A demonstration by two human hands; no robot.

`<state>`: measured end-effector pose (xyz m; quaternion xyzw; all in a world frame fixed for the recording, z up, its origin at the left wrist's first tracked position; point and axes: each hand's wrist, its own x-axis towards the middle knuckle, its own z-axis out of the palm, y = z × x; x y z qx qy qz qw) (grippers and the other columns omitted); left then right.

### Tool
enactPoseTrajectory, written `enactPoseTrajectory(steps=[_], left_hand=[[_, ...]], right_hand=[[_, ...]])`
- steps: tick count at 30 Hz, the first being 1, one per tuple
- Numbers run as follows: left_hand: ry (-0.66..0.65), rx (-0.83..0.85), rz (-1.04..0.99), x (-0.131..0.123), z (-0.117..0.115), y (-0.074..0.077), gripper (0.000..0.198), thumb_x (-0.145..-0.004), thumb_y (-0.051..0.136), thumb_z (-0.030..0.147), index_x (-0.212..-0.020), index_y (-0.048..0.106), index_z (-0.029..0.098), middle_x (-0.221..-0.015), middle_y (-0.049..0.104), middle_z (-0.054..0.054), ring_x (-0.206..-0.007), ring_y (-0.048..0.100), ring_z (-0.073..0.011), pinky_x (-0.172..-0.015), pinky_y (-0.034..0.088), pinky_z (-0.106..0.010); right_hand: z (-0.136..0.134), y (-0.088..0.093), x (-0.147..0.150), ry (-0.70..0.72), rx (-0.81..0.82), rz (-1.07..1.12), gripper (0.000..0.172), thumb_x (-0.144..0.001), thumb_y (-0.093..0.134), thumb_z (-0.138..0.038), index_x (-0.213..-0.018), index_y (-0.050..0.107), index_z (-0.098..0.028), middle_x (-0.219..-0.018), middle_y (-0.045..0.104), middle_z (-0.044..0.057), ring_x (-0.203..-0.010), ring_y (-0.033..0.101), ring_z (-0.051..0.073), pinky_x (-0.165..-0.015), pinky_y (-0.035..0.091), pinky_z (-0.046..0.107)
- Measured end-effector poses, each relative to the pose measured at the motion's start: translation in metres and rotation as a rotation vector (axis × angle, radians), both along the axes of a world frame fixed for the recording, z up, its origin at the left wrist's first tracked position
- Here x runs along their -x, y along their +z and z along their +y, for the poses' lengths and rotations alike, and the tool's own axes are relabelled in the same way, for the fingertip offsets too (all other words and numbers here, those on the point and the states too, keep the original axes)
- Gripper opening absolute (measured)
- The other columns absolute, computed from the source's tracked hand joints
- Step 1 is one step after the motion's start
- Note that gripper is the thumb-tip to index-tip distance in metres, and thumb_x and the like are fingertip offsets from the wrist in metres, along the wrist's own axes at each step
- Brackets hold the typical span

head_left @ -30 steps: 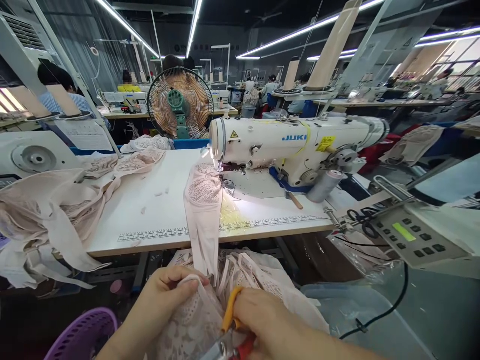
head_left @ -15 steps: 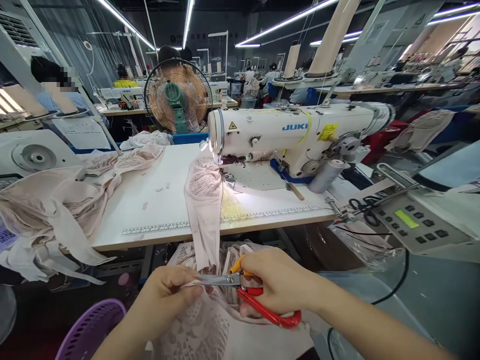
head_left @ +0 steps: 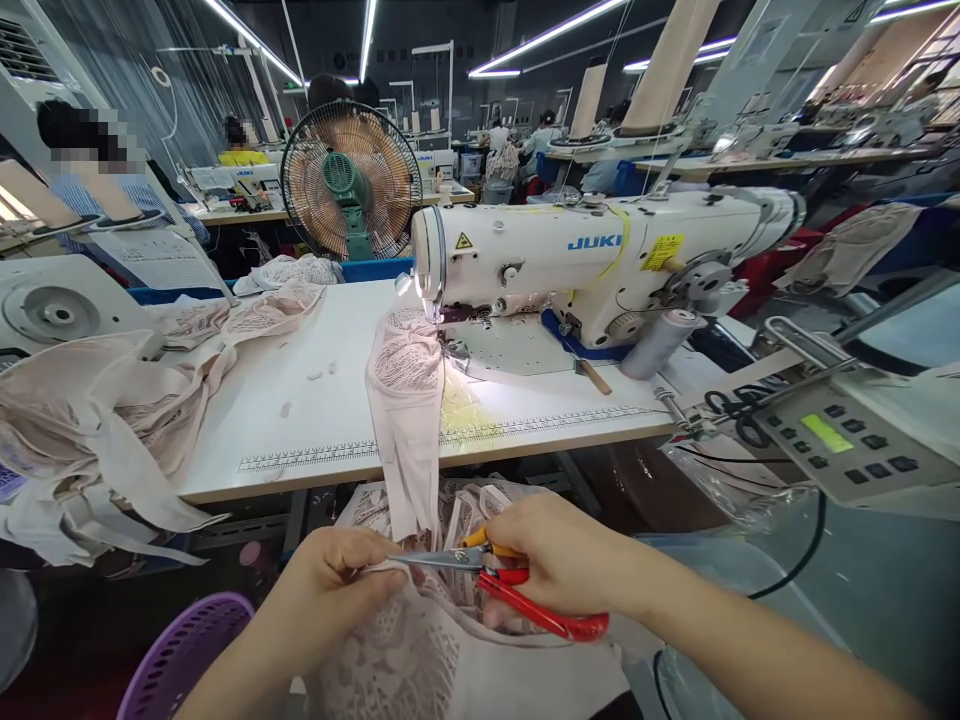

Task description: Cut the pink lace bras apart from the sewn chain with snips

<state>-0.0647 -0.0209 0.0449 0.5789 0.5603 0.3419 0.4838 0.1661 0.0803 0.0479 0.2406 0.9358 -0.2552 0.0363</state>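
Note:
Low in the view, my left hand (head_left: pixel 341 585) pinches the edge of a pale beige lace bra (head_left: pixel 397 650) spread over my lap. My right hand (head_left: pixel 551 550) grips scissors (head_left: pixel 517 590) with one red and one orange handle. Their blades point left, look closed, and have their tips at the fabric edge by my left fingertips. Beyond my hands, another lace bra (head_left: pixel 407 385) lies under the needle of a white sewing machine (head_left: pixel 525 255), its wing hanging over the table edge.
Beige bras (head_left: pixel 112 410) are heaped at the left of the white table (head_left: pixel 300 400). A purple basket (head_left: pixel 184 660) stands at lower left. A control panel (head_left: pixel 847 435) juts in at right. Behind the table are a large fan (head_left: pixel 349 180) and other people at machines.
The scissor blades, slightly apart before, have come together at the fabric edge. Both hands stay in nearly the same place; the camera view has shifted slightly.

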Motion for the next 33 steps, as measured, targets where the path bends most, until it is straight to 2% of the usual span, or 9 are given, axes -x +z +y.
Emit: enactPoseTrajectory(steps=[6, 10, 12, 17, 21, 25, 29, 31, 33], left_hand=[[0.055, 0.017, -0.051, -0.002, 0.001, 0.002, 0.017, -0.076, 0.064, 0.028, -0.073, 0.077, 0.019, -0.076, 0.073, -0.007, -0.075, 0.066, -0.0231, -0.069, 0.048, -0.028], [0.134, 0.000, -0.105, -0.003, 0.001, -0.001, 0.011, -0.074, 0.066, 0.024, -0.072, 0.076, 0.021, -0.080, 0.074, -0.006, -0.079, 0.066, -0.0215, -0.074, 0.048, -0.028], [0.159, -0.020, -0.156, -0.003, 0.001, -0.004, 0.008, -0.072, 0.069, 0.024, -0.069, 0.076, 0.022, -0.080, 0.074, -0.005, -0.077, 0.065, -0.0206, -0.072, 0.048, -0.027], [0.222, 0.006, -0.263, -0.001, -0.005, -0.009, 0.011, -0.069, 0.075, 0.030, -0.064, 0.074, 0.020, -0.076, 0.075, -0.005, -0.074, 0.064, -0.0186, -0.072, 0.047, -0.026], [0.269, 0.097, -0.338, 0.002, -0.014, -0.017, 0.016, -0.070, 0.076, 0.033, -0.070, 0.071, 0.018, -0.081, 0.074, -0.005, -0.077, 0.064, -0.0176, -0.070, 0.045, -0.024], [0.290, 0.147, -0.400, 0.006, -0.023, -0.026, 0.021, -0.070, 0.077, 0.033, -0.075, 0.066, 0.015, -0.085, 0.073, -0.007, -0.070, 0.061, -0.0149, -0.064, 0.044, -0.023], [0.220, 0.158, -0.462, 0.010, -0.027, -0.028, 0.026, -0.070, 0.077, 0.034, -0.083, 0.062, 0.017, -0.092, 0.071, -0.007, -0.072, 0.062, -0.0156, -0.063, 0.045, -0.023], [0.139, 0.129, -0.456, 0.012, -0.030, -0.029, 0.037, -0.070, 0.076, 0.041, -0.095, 0.062, 0.018, -0.099, 0.070, -0.010, -0.081, 0.063, -0.0198, -0.068, 0.047, -0.026], [0.114, 0.116, -0.459, 0.014, -0.032, -0.030, 0.047, -0.071, 0.070, 0.051, -0.103, 0.064, 0.017, -0.100, 0.068, -0.011, -0.084, 0.062, -0.0217, -0.069, 0.047, -0.027]], right_hand=[[-0.001, -0.007, -0.001, -0.102, 0.092, 0.056, 0.029, -0.069, 0.059, -0.027, -0.057, 0.033, -0.019, -0.055, 0.038, -0.004, -0.051, 0.029, 0.010, -0.048, 0.020, 0.023], [-0.014, -0.005, 0.003, -0.233, 0.280, 0.251, 0.034, -0.061, 0.068, -0.030, -0.063, 0.035, -0.020, -0.063, 0.043, -0.005, -0.054, 0.034, 0.009, -0.049, 0.026, 0.020], [-0.026, -0.007, 0.008, -0.188, 0.310, 0.295, 0.031, -0.060, 0.066, -0.028, -0.064, 0.037, -0.020, -0.063, 0.045, -0.005, -0.053, 0.036, 0.009, -0.049, 0.029, 0.021], [-0.054, -0.024, 0.018, -0.012, 0.096, 0.293, 0.020, -0.066, 0.064, -0.032, -0.073, 0.052, -0.018, -0.076, 0.059, 0.004, -0.066, 0.050, 0.017, -0.059, 0.038, 0.026], [-0.064, -0.030, 0.015, -0.035, 0.056, 0.176, 0.024, -0.068, 0.064, -0.032, -0.085, 0.059, -0.014, -0.086, 0.063, 0.010, -0.077, 0.054, 0.023, -0.067, 0.043, 0.031], [-0.073, -0.031, 0.008, -0.088, 0.047, 0.082, 0.023, -0.066, 0.064, -0.026, -0.085, 0.059, -0.014, -0.089, 0.063, 0.010, -0.079, 0.054, 0.024, -0.069, 0.043, 0.032], [-0.082, -0.036, 0.010, -0.013, 0.052, 0.102, 0.006, -0.072, 0.059, -0.021, -0.075, 0.055, -0.017, -0.080, 0.062, 0.006, -0.071, 0.054, 0.020, -0.061, 0.039, 0.028], [-0.085, -0.040, 0.015, 0.072, 0.050, 0.107, 0.011, -0.075, 0.059, -0.023, -0.068, 0.051, -0.019, -0.072, 0.060, 0.004, -0.064, 0.051, 0.017, -0.055, 0.035, 0.027], [-0.087, -0.043, 0.021, 0.173, 0.068, 0.100, 0.022, -0.073, 0.061, -0.027, -0.060, 0.045, -0.020, -0.063, 0.055, 0.001, -0.057, 0.046, 0.015, -0.051, 0.031, 0.026]])
